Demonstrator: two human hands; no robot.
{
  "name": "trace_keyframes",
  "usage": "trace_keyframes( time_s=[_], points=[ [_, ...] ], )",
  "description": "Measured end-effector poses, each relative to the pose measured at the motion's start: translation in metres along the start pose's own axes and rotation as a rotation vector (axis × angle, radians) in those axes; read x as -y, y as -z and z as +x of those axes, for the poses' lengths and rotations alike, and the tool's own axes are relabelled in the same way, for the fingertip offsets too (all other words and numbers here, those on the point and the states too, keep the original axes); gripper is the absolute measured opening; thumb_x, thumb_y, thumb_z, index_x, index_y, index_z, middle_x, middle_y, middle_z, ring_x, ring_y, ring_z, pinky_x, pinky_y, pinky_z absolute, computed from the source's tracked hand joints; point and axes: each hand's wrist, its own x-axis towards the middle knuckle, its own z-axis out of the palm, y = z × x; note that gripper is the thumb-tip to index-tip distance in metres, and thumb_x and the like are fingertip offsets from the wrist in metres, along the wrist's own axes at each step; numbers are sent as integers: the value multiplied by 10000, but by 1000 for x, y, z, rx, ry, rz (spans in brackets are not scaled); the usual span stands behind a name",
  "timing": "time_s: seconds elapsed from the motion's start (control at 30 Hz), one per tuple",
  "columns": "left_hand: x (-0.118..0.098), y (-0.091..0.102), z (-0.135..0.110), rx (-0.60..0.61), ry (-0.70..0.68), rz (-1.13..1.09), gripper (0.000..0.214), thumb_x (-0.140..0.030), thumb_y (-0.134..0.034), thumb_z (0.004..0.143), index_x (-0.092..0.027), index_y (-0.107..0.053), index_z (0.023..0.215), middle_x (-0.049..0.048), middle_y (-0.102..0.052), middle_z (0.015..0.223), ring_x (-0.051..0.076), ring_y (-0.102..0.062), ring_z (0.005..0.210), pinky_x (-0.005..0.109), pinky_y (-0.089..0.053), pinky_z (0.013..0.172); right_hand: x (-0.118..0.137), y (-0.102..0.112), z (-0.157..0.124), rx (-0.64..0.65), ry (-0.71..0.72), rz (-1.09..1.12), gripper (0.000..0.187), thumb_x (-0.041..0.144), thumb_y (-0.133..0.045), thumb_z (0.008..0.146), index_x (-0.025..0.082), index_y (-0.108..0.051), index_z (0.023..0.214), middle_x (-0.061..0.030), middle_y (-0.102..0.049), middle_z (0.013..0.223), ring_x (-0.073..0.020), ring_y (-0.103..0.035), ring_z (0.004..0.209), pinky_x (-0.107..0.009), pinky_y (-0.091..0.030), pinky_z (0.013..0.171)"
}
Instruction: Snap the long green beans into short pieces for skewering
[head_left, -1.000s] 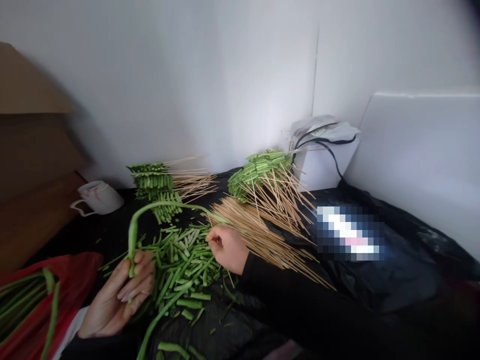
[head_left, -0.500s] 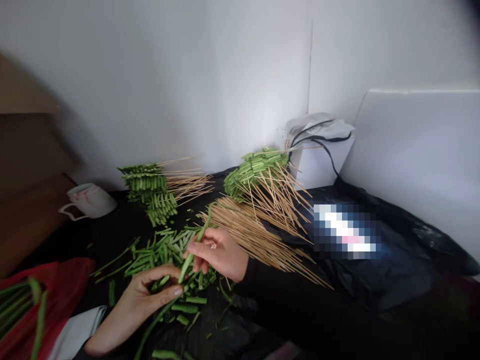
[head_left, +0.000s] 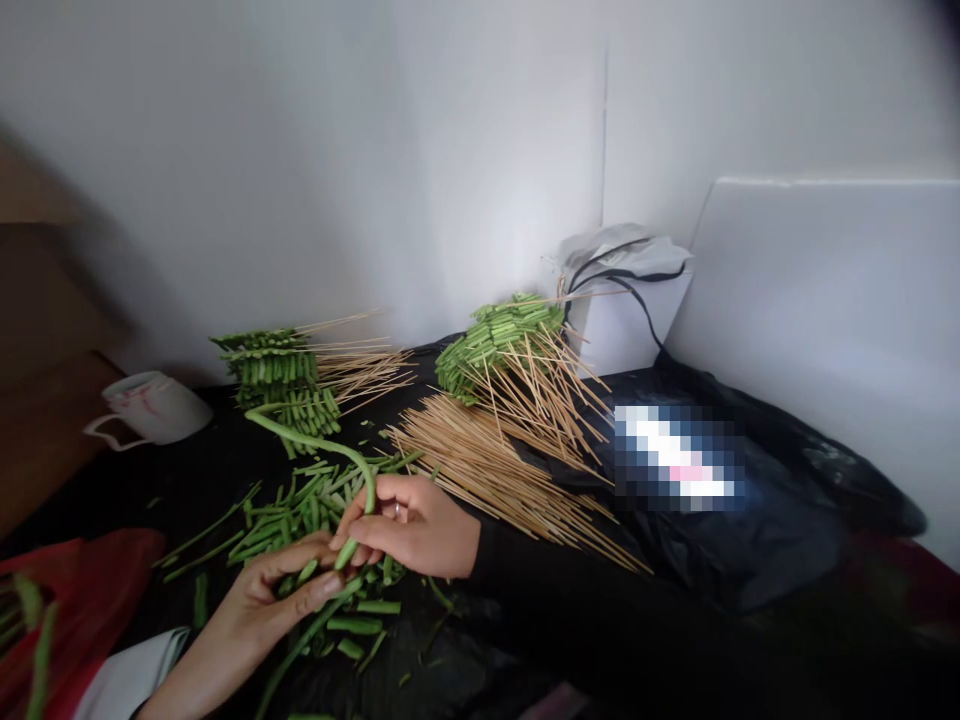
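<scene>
A long green bean (head_left: 330, 445) curves up and leftward out of my right hand (head_left: 420, 525), its thumb and fingers closed around it near the lower end. That end meets the fingertips of my left hand (head_left: 274, 590), which is closed and also has a short bean piece (head_left: 308, 570) in it. From under the left hand another long bean strand (head_left: 300, 640) trails downward. Behind and beneath both hands lies a heap of cut bean pieces (head_left: 289, 510), partly hidden by them.
Bean pieces on skewers form stacks at the back left (head_left: 277, 365) and back centre (head_left: 499, 335). Loose bamboo skewers (head_left: 495, 470) lie right of the heap. A white mug (head_left: 161, 408) stands left; a red bag (head_left: 82, 590) with beans is front left. Black plastic (head_left: 750, 540) covers the right side.
The long bean's free end has swung from upright over to the left. My right hand has come down closer to my left fingertips. The view has shifted slightly to the right.
</scene>
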Motion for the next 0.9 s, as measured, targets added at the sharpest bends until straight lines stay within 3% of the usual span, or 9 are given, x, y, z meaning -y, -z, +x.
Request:
trace_keyframes(
  time_s=[0.2, 0.3, 0.4, 0.53, 0.63, 0.9],
  points=[
    [3, -2, 0, -87, 33, -41, 160, -358, -699, 769, -199, -683, 775, 26, -602, 751, 200, -561, 773, 257, -462, 720, 1, 6, 3, -70, 6, 66, 264, 315, -748, 701, 195, -517, 748, 27, -652, 688, -106, -596, 591, -214, -438, 545],
    [-4, -8, -2, -197, 47, -169, 186, -347, -709, 773, -173, -645, 783, 13, -573, 759, 159, -516, 742, 232, -430, 688, -3, 7, 1, -92, 43, 45, 295, 373, -753, 694, 189, -530, 756, 10, -674, 750, -126, -633, 653, -234, -468, 571],
    [-11, -15, -3, -288, 58, -365, 260, -370, -736, 749, -153, -592, 748, -22, -483, 648, 101, -411, 603, 198, -354, 560, -8, 9, -1, -140, 59, -50, 280, 381, -757, 697, 180, -577, 769, 18, -663, 683, -141, -647, 676, -255, -494, 615],
    [-11, -20, -1, -264, 59, -635, 347, -417, -771, 703, -140, -563, 723, -39, -459, 598, 68, -355, 533, 179, -278, 501, -17, 14, -2, -116, 90, -166, 220, 372, -723, 755, 171, -642, 795, -6, -687, 694, -142, -643, 677, -267, -500, 638],
    [-9, -19, -2, -283, 49, -696, 348, -400, -783, 701, -120, -577, 705, -51, -441, 575, 31, -251, 471, 176, -164, 448, -21, 14, -3, -114, 75, -213, 210, 366, -719, 760, 174, -670, 829, -23, -708, 734, -155, -657, 707, -273, -499, 644],
    [-9, -16, -4, -323, 98, -891, 322, -352, -800, 700, -114, -593, 764, -19, -568, 660, -7, -201, 415, 166, -97, 401, -29, 1, -7, -104, -3, -326, 190, 317, -736, 720, 168, -704, 833, -16, -705, 665, -150, -647, 624, -278, -499, 617]
  ],
)
